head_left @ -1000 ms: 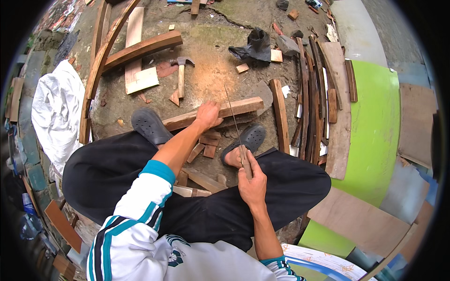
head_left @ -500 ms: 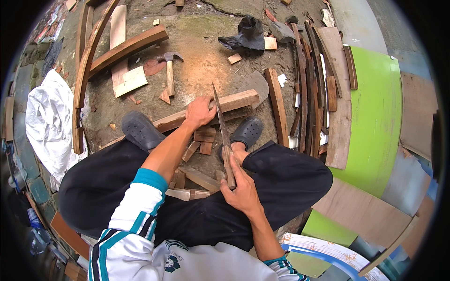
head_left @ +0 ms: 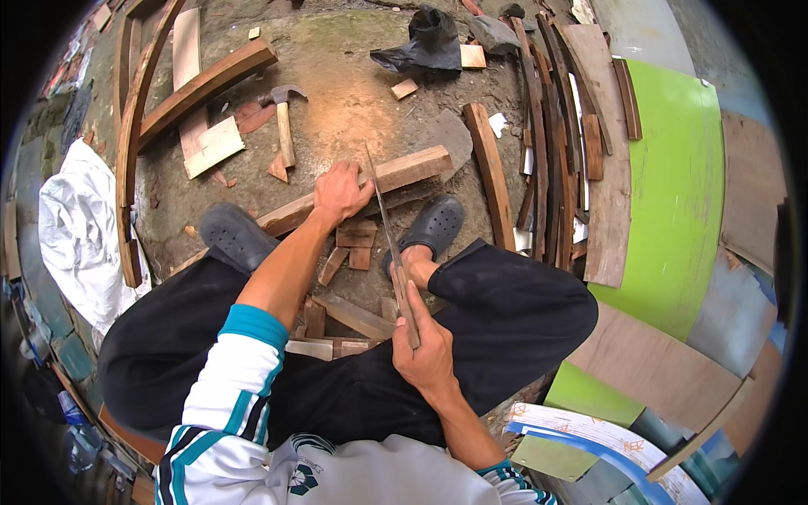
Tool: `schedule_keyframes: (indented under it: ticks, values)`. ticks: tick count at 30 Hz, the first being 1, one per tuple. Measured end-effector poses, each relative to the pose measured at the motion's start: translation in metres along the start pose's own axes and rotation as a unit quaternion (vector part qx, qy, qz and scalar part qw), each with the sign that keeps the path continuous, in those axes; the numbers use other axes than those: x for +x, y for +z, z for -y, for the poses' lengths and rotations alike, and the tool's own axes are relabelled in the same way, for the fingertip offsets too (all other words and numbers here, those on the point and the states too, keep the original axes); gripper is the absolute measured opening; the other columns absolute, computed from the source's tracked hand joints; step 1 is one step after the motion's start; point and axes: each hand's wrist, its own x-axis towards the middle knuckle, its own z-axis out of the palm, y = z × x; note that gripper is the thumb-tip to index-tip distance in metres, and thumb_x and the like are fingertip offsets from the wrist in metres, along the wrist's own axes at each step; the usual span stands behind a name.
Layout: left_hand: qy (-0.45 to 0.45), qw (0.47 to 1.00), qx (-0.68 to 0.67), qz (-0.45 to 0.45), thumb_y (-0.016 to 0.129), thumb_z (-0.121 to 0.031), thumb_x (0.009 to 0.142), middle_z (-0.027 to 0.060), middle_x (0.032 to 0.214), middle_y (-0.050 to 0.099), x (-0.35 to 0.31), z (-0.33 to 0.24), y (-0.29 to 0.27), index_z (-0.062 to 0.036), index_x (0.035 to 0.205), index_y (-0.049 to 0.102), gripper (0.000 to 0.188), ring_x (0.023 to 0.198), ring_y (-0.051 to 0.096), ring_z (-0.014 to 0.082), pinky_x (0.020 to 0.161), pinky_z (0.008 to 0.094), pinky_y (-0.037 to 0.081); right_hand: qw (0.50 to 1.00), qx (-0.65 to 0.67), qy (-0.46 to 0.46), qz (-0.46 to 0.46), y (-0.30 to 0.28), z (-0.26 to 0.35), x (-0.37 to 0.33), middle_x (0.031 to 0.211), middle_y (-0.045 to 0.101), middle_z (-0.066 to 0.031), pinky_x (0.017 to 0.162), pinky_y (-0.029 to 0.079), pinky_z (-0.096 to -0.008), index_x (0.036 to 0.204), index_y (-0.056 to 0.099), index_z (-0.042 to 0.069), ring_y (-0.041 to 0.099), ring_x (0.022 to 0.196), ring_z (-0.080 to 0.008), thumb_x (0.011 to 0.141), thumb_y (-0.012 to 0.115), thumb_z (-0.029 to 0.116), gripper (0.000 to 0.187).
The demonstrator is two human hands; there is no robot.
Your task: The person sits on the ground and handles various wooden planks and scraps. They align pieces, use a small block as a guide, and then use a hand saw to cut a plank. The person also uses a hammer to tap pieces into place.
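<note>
My right hand (head_left: 423, 349) is closed round the wooden handle of a handsaw (head_left: 389, 227). Its narrow blade points away from me and crosses a wooden beam (head_left: 408, 170) near the middle of the view. My left hand (head_left: 341, 192) grips that beam just left of the blade, its thumb close to the saw. The beam slants from lower left to upper right between my two grey clogs (head_left: 439, 223). Sawdust (head_left: 353, 109) covers the ground beyond the beam. Several short wood offcuts (head_left: 357, 234) lie between my legs.
A claw hammer (head_left: 284, 126) lies beyond my left foot, near long timbers (head_left: 210, 91). A black plastic bag (head_left: 423, 42) sits at the far side. To the right are stacked wood strips (head_left: 551, 135) and a green board (head_left: 673, 185). A white sack (head_left: 76, 227) lies at left.
The whole view has shifted, so most things appear slightly further left and up. My right hand and the saw have drawn back a little toward me. My left hand keeps its hold on the beam.
</note>
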Motion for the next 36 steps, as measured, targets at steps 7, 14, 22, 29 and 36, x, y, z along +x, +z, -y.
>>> schedule_keyframes:
  ticks: [7,14,22,29,36]
  values:
    - [-0.013,1.0,-0.004,0.001,0.057,-0.04,0.091,0.0218,0.103,0.067,-0.002,-0.002,0.0,0.0004,0.103,0.067,0.043,0.104,0.064,0.0377,0.091,0.048,0.052,0.998,-0.009,-0.048,-0.043,0.011,-0.016,0.032,0.101,0.069,-0.0334,0.076,0.058,-0.0427,0.142,0.051,-0.006,0.073,0.087,-0.043,0.091,0.058,0.006,0.053]
    - [-0.016,1.0,0.003,0.012,0.058,-0.038,0.092,0.0233,0.102,0.068,0.001,0.0,0.002,0.0009,0.103,0.067,0.042,0.102,0.065,0.0391,0.09,0.0489,0.052,0.999,0.009,-0.03,-0.042,0.007,-0.012,0.015,0.103,0.07,-0.0323,0.077,0.058,-0.0445,0.143,0.049,-0.007,0.072,0.088,-0.0435,0.092,0.057,0.01,0.054]
    - [0.011,1.0,0.011,-0.003,0.056,-0.038,0.094,0.0249,0.101,0.068,0.002,0.002,0.004,-0.0001,0.104,0.067,0.041,0.099,0.065,0.0416,0.087,0.0505,0.051,0.998,0.005,-0.021,-0.06,0.033,-0.033,0.059,0.094,0.07,-0.0309,0.072,0.057,-0.0468,0.143,0.051,-0.006,0.071,0.079,-0.0453,0.09,0.058,0.01,0.055]
    - [0.014,1.0,0.015,-0.002,0.055,-0.04,0.094,0.0253,0.099,0.068,0.004,0.011,0.011,0.0019,0.098,0.066,0.044,0.093,0.066,0.0416,0.084,0.0519,0.052,0.997,0.02,-0.017,-0.068,0.007,-0.017,-0.004,0.085,0.069,-0.0323,0.067,0.055,-0.0482,0.139,0.054,-0.005,0.07,0.074,-0.0449,0.091,0.058,0.012,0.052]
    - [0.029,0.999,0.002,-0.023,0.055,-0.04,0.094,0.0266,0.097,0.068,0.005,0.001,0.008,0.0027,0.097,0.066,0.044,0.092,0.067,0.0429,0.081,0.0516,0.052,0.996,0.016,-0.012,-0.089,0.036,-0.041,0.076,0.075,0.067,-0.0308,0.064,0.053,-0.0504,0.14,0.055,-0.002,0.069,0.07,-0.0445,0.091,0.058,0.013,0.051]
